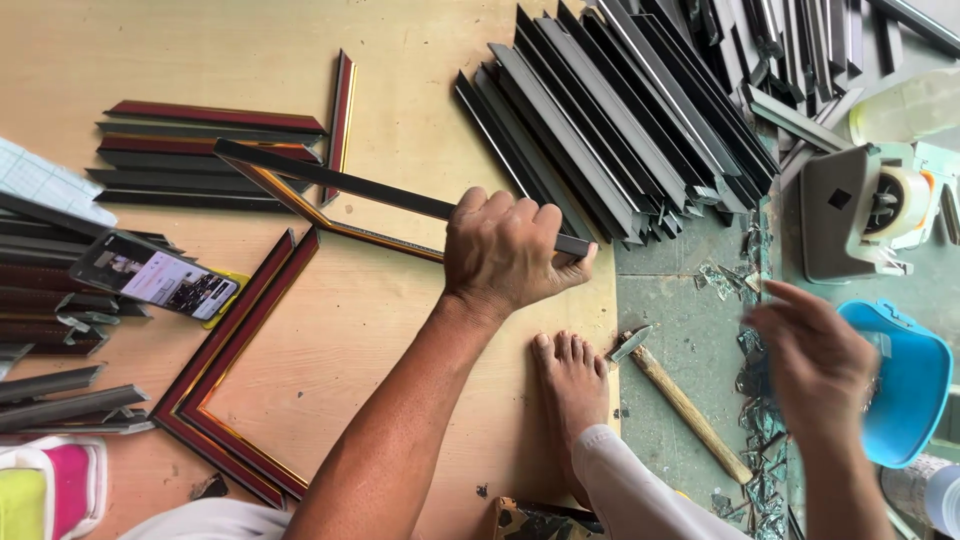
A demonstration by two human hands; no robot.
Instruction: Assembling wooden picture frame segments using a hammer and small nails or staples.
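Observation:
My left hand is shut around a long dark frame strip, which joins a red and gold strip at a corner on the left. The piece is held a little above the wooden board. My right hand is blurred, fingers apart, holding nothing that I can see. It hovers just left of a blue plastic tub.
A stack of black frame strips lies at the top, and red and black strips lie at the left. Also here are an L-shaped red frame corner, a phone, a hammer, glass shards, a tape dispenser and my bare foot.

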